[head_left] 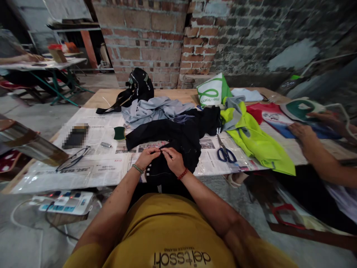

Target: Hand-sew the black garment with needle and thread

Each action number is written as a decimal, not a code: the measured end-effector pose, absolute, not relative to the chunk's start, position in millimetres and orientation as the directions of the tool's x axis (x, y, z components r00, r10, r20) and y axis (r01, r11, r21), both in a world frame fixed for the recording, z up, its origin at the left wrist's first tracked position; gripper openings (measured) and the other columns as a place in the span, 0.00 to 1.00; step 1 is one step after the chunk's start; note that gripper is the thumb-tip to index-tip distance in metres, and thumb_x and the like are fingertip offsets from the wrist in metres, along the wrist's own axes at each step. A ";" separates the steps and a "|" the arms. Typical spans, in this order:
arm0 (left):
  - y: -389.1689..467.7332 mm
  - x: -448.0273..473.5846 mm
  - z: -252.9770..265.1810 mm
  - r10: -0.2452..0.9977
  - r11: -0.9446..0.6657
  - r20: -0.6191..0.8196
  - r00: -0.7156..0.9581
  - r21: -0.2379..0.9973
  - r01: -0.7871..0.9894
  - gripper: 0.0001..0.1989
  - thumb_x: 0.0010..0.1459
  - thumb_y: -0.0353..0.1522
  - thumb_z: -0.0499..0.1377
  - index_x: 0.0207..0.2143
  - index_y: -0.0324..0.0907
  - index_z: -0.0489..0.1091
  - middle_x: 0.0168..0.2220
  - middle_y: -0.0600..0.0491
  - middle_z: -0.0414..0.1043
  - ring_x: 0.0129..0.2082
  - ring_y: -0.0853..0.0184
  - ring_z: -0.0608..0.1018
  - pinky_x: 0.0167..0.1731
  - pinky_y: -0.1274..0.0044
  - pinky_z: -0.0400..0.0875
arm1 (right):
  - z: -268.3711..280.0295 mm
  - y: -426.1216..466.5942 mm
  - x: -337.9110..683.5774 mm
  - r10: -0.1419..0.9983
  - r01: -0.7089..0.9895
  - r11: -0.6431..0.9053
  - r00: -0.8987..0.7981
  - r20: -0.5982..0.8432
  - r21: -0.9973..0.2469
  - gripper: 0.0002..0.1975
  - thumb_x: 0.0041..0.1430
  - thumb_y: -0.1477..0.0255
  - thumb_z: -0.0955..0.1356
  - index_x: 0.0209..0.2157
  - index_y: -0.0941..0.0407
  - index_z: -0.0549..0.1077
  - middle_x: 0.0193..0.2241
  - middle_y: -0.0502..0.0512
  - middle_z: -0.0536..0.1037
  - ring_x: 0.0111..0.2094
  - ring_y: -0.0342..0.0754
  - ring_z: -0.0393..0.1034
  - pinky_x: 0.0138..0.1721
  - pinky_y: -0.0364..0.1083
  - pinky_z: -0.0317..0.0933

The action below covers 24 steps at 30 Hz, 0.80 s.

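A black garment [167, 130] lies bunched across the near part of the table and hangs over its front edge. My left hand [147, 157], with a green bracelet at the wrist, pinches the dark cloth between thumb and fingers. Close beside it, my right hand [173, 160] wears a red bead bracelet and is closed on the same garment. The fingertips of both hands almost meet; whether anything tiny is between them is too small to make out. To the right lie scissors [226, 153] with dark blue handles. A green sponge [119, 133] sits left of the cloth.
Newspaper [97, 167] under clear plastic covers the table. On it are glasses [73, 159], a blurred phone [76, 136], grey cloth [158, 109] and a neon yellow garment [256, 139]. At right, another person's hand [301, 131] rests near an iron [301, 109]. A power strip [67, 203] hangs below.
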<state>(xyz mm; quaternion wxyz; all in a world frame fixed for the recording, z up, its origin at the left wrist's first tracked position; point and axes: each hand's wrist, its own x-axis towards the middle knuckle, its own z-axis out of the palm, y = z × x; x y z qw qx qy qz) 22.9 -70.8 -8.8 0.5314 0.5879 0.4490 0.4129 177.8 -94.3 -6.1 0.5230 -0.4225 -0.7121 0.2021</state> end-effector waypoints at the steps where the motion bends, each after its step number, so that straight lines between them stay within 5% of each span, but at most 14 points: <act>1: -71.0 23.1 -8.7 0.966 -0.037 0.012 0.256 0.995 0.090 0.12 0.45 0.37 0.60 0.28 0.37 0.71 0.24 0.56 0.68 0.24 0.73 0.66 0.25 0.81 0.59 | -6.6 -95.2 178.3 0.801 0.388 0.580 -0.111 0.588 -0.716 0.10 0.59 0.72 0.61 0.37 0.53 0.74 0.36 0.54 0.75 0.39 0.45 0.69 0.43 0.45 0.62; 10: -69.0 21.2 -12.7 0.964 -0.018 -0.009 0.267 0.995 0.098 0.15 0.46 0.39 0.60 0.32 0.37 0.72 0.21 0.58 0.66 0.17 0.77 0.62 0.17 0.83 0.54 | 4.0 -91.2 172.3 0.806 0.379 0.557 -0.030 0.592 -0.739 0.08 0.58 0.72 0.62 0.35 0.54 0.73 0.34 0.54 0.76 0.38 0.46 0.69 0.44 0.47 0.61; 17: -68.1 21.6 -11.9 0.953 0.082 -0.081 0.291 0.997 0.008 0.15 0.44 0.40 0.63 0.30 0.38 0.68 0.18 0.61 0.62 0.14 0.78 0.60 0.15 0.83 0.52 | 10.3 -77.4 170.6 0.946 0.085 0.265 0.169 0.276 -0.961 0.06 0.53 0.69 0.64 0.30 0.56 0.71 0.28 0.50 0.75 0.32 0.44 0.69 0.39 0.44 0.61; 24: -68.7 24.1 -8.6 0.947 0.104 -0.087 0.310 0.994 -0.038 0.15 0.44 0.40 0.63 0.28 0.38 0.67 0.19 0.60 0.63 0.16 0.78 0.61 0.17 0.83 0.55 | 12.7 -72.2 168.5 0.974 -0.183 0.166 0.187 0.131 -0.969 0.04 0.48 0.70 0.65 0.28 0.56 0.70 0.24 0.48 0.74 0.29 0.43 0.68 0.38 0.44 0.61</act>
